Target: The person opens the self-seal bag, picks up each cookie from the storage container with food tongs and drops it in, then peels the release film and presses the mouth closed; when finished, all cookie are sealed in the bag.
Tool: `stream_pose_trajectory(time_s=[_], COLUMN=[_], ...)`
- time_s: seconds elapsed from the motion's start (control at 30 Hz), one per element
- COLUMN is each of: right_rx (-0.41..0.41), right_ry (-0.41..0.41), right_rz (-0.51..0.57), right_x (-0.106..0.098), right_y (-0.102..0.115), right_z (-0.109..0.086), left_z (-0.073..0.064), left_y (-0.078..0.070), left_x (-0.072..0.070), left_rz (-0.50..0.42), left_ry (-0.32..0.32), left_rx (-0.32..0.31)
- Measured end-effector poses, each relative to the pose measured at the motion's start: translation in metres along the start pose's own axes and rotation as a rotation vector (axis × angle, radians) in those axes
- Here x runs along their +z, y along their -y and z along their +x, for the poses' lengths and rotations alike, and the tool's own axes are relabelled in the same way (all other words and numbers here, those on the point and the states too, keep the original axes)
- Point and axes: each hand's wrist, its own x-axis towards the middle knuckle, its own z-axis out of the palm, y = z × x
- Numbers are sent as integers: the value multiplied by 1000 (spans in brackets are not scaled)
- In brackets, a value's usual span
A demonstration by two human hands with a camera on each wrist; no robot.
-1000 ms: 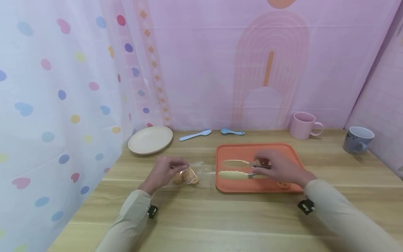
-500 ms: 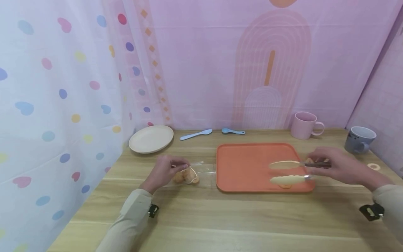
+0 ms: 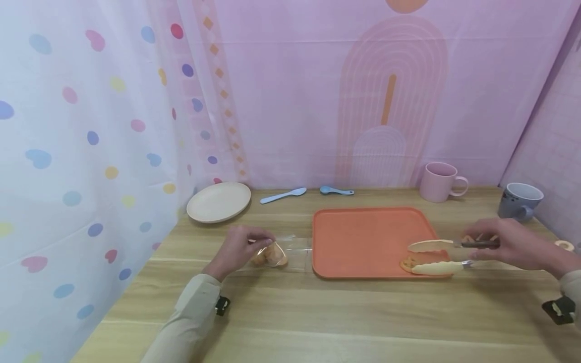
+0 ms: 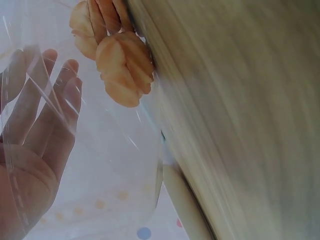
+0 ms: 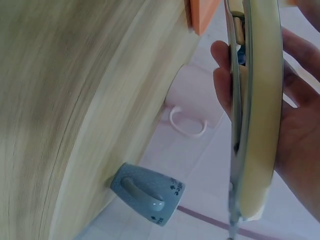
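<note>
At the orange tray's (image 3: 363, 242) near right corner lies a cookie (image 3: 407, 263); the right hand (image 3: 515, 245) grips spread tongs (image 3: 438, 268) beside it, touching or not I cannot tell. By the tray's left edge, the left hand (image 3: 237, 249) pinches a clear bag (image 3: 297, 258) with cookies (image 4: 125, 70). Near the counter's (image 3: 272, 312) far edge are a plate (image 3: 219, 202) and a pink mug (image 3: 436, 185).

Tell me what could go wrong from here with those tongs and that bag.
The small brown piece lies near the front right corner of the orange tray, so the tongs in the right hand might nudge it off. The clear bag looks thin, and only the left hand holds it, so it could slip or crumple.
</note>
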Motion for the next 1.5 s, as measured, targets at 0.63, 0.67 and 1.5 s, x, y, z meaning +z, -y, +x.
stream_pose_trajectory(time_s=[0.63,0.67,1.5], right_rx=[-30,-26,-179], right_ry=[-213,-206,-127], right_rz=[-161,-157,169], right_x=[16,17,56], right_y=[21,23,100], right_z=[24,26,109], left_z=[-3,-3,-1], left_y=[1,1,-3], left_x=[3,3,0], left_rz=[16,17,15], left_ry=[-18,-20,5], left_rx=[11,13,-15])
